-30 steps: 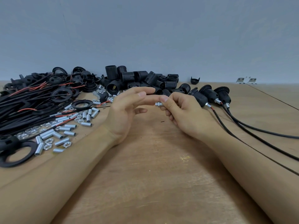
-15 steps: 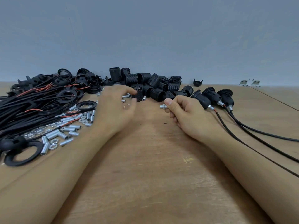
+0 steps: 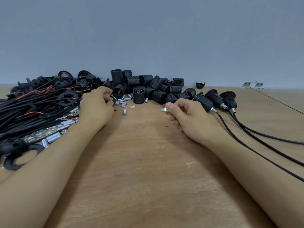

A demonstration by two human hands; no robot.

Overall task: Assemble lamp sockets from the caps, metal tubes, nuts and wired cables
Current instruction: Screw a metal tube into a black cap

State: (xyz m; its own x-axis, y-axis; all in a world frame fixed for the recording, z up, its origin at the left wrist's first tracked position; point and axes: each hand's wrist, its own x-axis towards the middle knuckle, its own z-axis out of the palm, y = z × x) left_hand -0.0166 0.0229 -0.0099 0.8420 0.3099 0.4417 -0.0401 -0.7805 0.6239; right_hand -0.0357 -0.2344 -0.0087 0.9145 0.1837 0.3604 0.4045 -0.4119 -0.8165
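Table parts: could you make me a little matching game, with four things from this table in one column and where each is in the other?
Things:
1. metal tube with a nut
2. finished sockets with cables
3. lone black cap
4. bundle of black wires

Places:
A. far left of the table
B. by the wall, apart from the pile
C. pinched in the right hand
D. in a row right of the right hand

Pairs: 1-C, 2-D, 3-B, 4-A

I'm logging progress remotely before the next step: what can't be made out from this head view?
- What the left hand pinches: its own curled fingers hide all but a dark edge.
- Metal tube in the right hand: the thumb covers its far end; whether the nut is threaded tight is too small to tell.
- Three assembled sockets' cables: cut off by the right edge.
- Loose nuts at left: blurred.
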